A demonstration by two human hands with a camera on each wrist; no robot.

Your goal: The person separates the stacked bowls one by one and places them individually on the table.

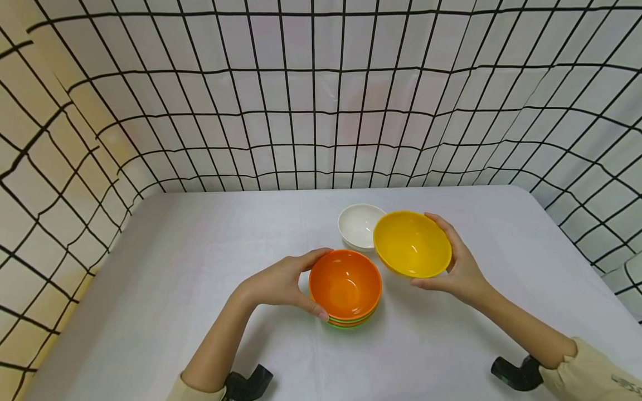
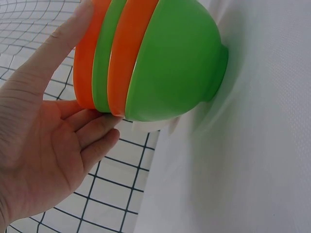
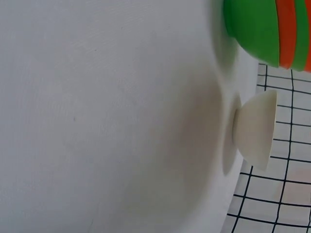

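Observation:
My left hand (image 1: 283,284) curves round the left side of a stack of several nested bowls (image 1: 346,285), thumb at the near rim and fingers at the far rim. Orange and green alternate in the stack; the top bowl is orange, and the green bottom bowl (image 2: 177,63) has its foot at the tabletop. A yellow bowl (image 1: 412,245) is gripped by my right hand (image 1: 461,273) at its right side, raised and tilted. Behind both, a white bowl (image 1: 358,225) stands upright on the table, partly covered by the yellow one in the head view. The right wrist view shows neither the right hand nor the yellow bowl.
A white cloth (image 1: 200,239) covers the table. Black wire mesh (image 1: 313,111) rises behind it and along both sides. Black wrist devices (image 1: 251,384) show below each forearm near the front edge of the head view.

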